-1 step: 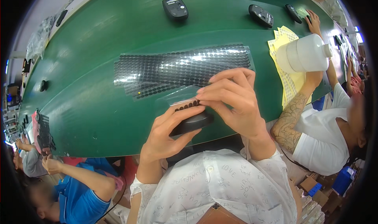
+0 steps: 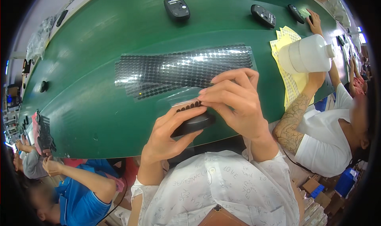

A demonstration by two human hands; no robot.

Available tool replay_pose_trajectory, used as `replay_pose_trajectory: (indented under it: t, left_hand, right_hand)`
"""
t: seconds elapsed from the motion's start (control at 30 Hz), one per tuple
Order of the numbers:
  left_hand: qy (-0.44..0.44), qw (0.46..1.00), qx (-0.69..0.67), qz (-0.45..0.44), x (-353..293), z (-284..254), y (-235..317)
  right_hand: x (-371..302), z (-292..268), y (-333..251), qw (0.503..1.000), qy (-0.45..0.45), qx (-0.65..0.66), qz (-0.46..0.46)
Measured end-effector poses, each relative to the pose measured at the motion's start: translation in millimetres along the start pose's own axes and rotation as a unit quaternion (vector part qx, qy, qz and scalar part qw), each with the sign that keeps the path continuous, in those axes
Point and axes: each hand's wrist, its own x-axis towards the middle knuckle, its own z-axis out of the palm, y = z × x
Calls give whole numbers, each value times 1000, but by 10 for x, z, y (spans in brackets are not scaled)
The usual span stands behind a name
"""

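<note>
Beyond left fingers [image 2: 188, 114] clamped on mouse [image 2: 195, 125], right fingers [image 2: 228, 95] on strip [image 2: 188, 106]: dotted sheets [image 2: 174, 68], bottle [image 2: 303, 54].

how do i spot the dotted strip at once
Find the green table, then its near edge. There the left hand grips a black mouse, and the right hand touches the strip just beyond it. Unlike the wide dotted sheets lying farther off, it is held.

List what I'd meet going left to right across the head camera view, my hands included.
Small black object → co-worker's blue shirt → your left hand → your right hand → white bottle.
</note>
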Motion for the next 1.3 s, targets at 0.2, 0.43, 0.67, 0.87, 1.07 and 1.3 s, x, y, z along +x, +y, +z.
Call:
replay_pose_trajectory:
  t: [0.2, 0.43, 0.67, 0.87, 1.07, 1.3]
  left_hand:
    - [-4, 1000, -3, 0, 46, 18, -10]
    - [-29, 1000, 1, 4, 50, 23, -16]
    - [-20, 989, -131, -64, 23, -4, -72]
    - [240, 840, -447, -192, 168, 356, 35]
    - [271, 767, -533, -233, 188, 447, 17]
    - [176, 874, -347, -292, 36, 394, -151]
  right_hand:
    - [6, -20, 6, 997, 1, -71, -43]
    - [29, -110, 32, 998, -61, -19, -9]
    - [12, -35, 70, 995, -100, -15, -20]
    - [-219, 404, -177, 942, 170, 234, 168]
    - [-231, 613, -224, 856, 241, 362, 278]
    - [-155, 414, -66, 949, 19, 167, 268]
